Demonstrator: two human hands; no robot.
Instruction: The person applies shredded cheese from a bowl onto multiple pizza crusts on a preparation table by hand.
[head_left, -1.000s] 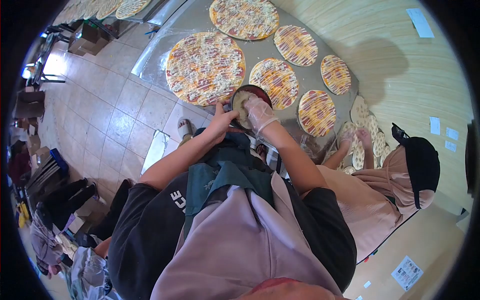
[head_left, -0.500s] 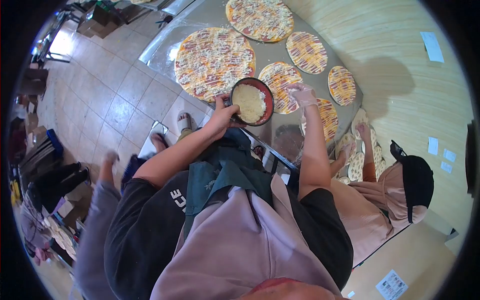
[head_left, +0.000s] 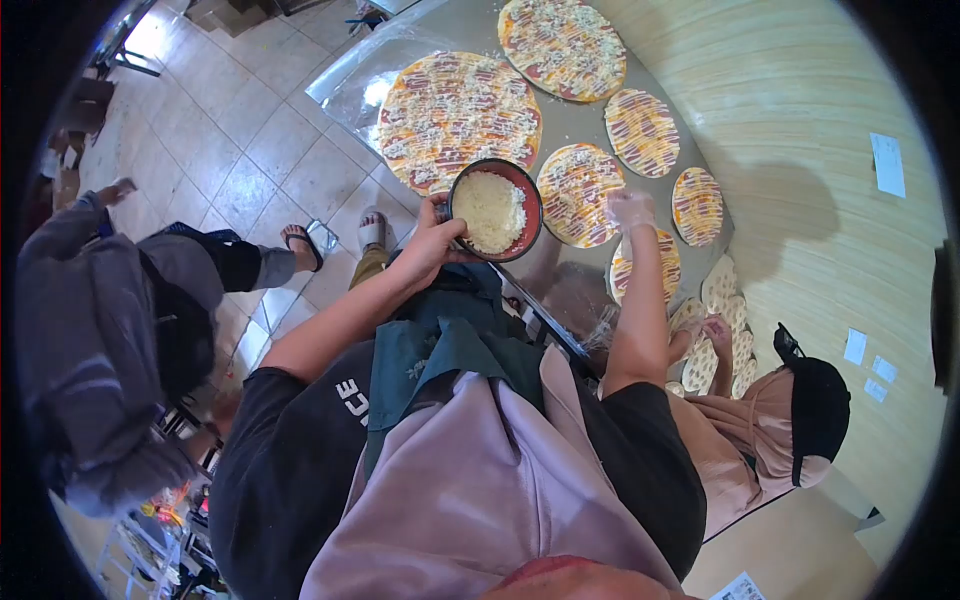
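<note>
My left hand (head_left: pixel 436 243) grips a bowl, dark outside and red inside (head_left: pixel 532 218), tilted toward me. Grated cheese (head_left: pixel 487 212) fills much of it. My right hand (head_left: pixel 631 210), in a clear plastic glove, hovers at the right edge of a medium pizza (head_left: pixel 580 195). Its fingers look curled; what they hold is too blurred to make out. Under my right wrist lies a smaller pizza (head_left: pixel 627 272), partly covered by my forearm. A large pizza (head_left: pixel 460 120) with sauce stripes and scattered cheese sits behind the bowl.
The metal table (head_left: pixel 575 120) also carries another large pizza (head_left: pixel 562 48) and two small striped ones (head_left: pixel 641 133) (head_left: pixel 697 206). To the right, a co-worker (head_left: pixel 760 420) handles dotted dough rounds (head_left: pixel 720 285) by the wall. Another person (head_left: pixel 110 330) is on the tiled floor at left.
The view has shifted, so the table and pizzas appear farther right. My right hand has moved from over the medium pizza to its right edge. The person at left has come farther into view.
</note>
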